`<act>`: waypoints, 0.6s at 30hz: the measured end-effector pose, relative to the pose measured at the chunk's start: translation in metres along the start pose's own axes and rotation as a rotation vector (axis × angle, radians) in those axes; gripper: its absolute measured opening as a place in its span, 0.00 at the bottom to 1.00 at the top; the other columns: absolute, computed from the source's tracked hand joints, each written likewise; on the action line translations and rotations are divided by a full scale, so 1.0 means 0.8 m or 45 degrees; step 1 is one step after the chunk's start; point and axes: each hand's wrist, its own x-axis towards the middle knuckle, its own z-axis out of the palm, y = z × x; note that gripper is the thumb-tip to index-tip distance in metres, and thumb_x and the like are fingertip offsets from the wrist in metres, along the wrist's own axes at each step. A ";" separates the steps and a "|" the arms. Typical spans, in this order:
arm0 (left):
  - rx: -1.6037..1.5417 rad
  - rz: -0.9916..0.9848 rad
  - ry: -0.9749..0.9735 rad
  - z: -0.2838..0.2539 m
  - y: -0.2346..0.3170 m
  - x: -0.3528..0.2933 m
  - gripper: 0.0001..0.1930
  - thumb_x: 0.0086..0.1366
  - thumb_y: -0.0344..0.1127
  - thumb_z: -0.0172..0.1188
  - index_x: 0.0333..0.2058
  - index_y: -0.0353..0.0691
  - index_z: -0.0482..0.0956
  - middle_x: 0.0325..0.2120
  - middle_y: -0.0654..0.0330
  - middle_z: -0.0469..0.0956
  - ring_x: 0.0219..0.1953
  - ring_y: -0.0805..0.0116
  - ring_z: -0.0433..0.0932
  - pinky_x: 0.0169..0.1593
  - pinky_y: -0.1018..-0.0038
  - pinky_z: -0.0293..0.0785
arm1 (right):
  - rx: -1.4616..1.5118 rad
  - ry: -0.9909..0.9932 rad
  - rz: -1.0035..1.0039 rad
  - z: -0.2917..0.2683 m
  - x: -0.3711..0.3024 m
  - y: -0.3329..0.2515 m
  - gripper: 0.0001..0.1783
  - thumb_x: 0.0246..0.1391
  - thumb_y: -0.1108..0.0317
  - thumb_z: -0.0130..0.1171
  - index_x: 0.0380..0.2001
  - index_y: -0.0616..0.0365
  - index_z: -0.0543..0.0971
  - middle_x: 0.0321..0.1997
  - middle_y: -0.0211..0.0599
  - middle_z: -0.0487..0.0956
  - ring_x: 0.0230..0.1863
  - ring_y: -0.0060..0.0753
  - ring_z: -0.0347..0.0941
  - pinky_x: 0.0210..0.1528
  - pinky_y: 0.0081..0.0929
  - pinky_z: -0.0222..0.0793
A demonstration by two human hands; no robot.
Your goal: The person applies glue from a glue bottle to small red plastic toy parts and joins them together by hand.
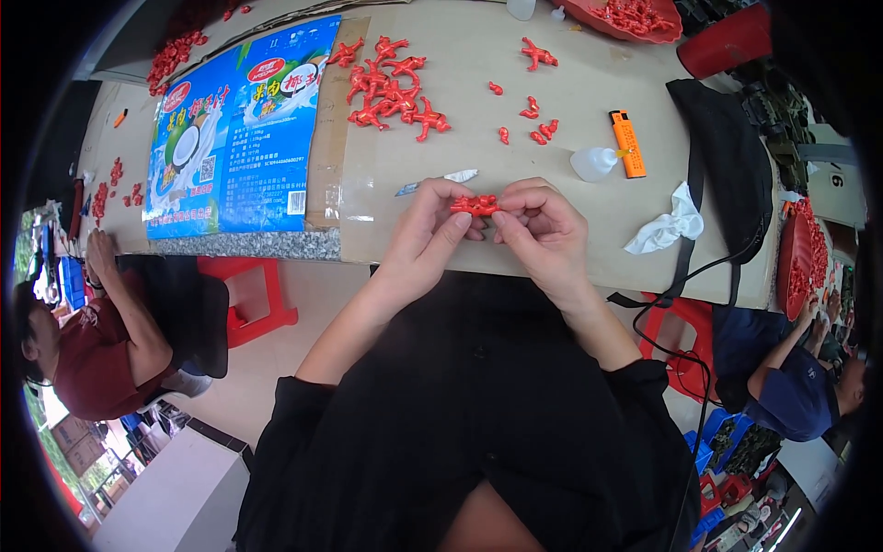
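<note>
A small glossy red plastic figure (475,205) is pinched between my two hands over the near edge of the table. My left hand (436,224) grips its left end with thumb and fingers, and my right hand (544,227) grips its right end. The fingers cover part of its shape. Just beyond my left hand lies a craft knife (436,183). Past my right hand are a white squeeze bottle (593,164) and an orange lighter (628,144). Several small red pieces (533,108) and one red figure (538,54) lie farther back.
A pile of red figures (395,87) sits beside a flattened blue carton (241,120) at left. A crumpled tissue (669,224), a black bag (722,156) and a cable (671,294) are at right. A red tray (625,23) stands at the back. Other people (101,359) sit on both sides.
</note>
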 end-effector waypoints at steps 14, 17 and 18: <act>-0.195 -0.063 0.006 -0.001 0.009 0.003 0.12 0.62 0.29 0.43 0.43 0.34 0.58 0.32 0.55 0.70 0.32 0.72 0.71 0.36 0.77 0.69 | -0.075 0.032 0.036 0.000 0.001 0.000 0.06 0.47 0.81 0.50 0.32 0.67 0.69 0.32 0.35 0.69 0.30 0.19 0.70 0.29 0.14 0.69; -0.221 -0.123 -0.029 -0.007 0.010 0.002 0.15 0.63 0.34 0.42 0.47 0.34 0.58 0.29 0.57 0.70 0.29 0.72 0.70 0.33 0.79 0.68 | 0.008 0.097 0.226 0.003 0.001 -0.004 0.06 0.49 0.76 0.51 0.32 0.66 0.70 0.26 0.32 0.71 0.24 0.15 0.68 0.24 0.11 0.65; -0.312 -0.137 -0.044 -0.008 0.010 0.003 0.16 0.64 0.37 0.41 0.47 0.35 0.58 0.28 0.58 0.70 0.28 0.72 0.70 0.32 0.79 0.68 | 0.012 0.118 0.227 0.002 0.001 -0.001 0.06 0.50 0.74 0.51 0.32 0.65 0.70 0.24 0.31 0.72 0.22 0.15 0.67 0.23 0.11 0.64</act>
